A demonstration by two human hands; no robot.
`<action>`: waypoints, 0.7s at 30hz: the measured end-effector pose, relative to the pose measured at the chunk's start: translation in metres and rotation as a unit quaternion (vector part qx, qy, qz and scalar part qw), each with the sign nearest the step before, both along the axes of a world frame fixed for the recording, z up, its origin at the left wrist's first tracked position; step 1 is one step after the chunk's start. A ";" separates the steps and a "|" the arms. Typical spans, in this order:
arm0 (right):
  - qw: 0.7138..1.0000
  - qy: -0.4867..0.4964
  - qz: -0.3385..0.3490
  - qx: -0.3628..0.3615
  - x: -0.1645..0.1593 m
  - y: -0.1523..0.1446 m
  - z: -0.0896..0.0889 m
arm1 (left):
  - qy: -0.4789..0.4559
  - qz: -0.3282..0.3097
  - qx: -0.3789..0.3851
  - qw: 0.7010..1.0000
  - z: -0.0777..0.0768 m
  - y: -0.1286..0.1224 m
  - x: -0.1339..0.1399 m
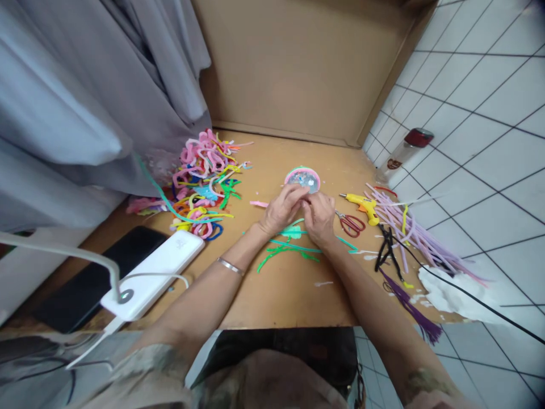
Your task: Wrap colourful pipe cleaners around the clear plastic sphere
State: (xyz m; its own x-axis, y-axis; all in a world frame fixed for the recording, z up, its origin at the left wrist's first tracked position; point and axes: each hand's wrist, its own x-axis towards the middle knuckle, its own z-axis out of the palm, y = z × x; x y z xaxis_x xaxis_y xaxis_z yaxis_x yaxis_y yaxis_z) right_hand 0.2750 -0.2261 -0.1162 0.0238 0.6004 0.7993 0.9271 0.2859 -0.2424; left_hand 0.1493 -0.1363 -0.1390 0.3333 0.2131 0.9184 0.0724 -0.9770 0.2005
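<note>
My left hand [283,210] and my right hand [319,217] meet over the middle of the table, fingertips pinched together. Whatever they hold is too small or hidden to make out. Just beyond my fingers lies a round, shallow item with a pink rim [313,171] and a shiny grey middle. Under my wrists are green pipe cleaners [267,262], some twisted into branches, and a teal pipe cleaner [347,243]. A short pink piece [258,203] lies left of my left hand. Red-handled scissors [352,225] rest just right of my right hand.
A tangled heap of colourful pipe cleaners [206,156], a white power bank [155,275] and a black phone [102,278] are at left. On the right lie a yellow glue gun [364,207], lilac stems [419,238], a purple tassel [411,307] and a bottle [398,159].
</note>
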 end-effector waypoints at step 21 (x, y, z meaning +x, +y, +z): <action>0.897 0.437 -0.051 0.050 0.057 0.019 -0.004 | 0.008 0.093 -0.145 0.985 0.005 0.000 -0.014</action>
State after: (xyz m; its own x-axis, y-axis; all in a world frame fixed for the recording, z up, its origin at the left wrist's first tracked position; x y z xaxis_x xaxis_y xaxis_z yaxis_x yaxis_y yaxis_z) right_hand 0.3318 -0.2069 -0.1202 0.7181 0.4860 0.4982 0.4176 0.2718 -0.8670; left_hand 0.1353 -0.1360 -0.1335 0.2782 0.5240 0.8050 0.2513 -0.8486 0.4655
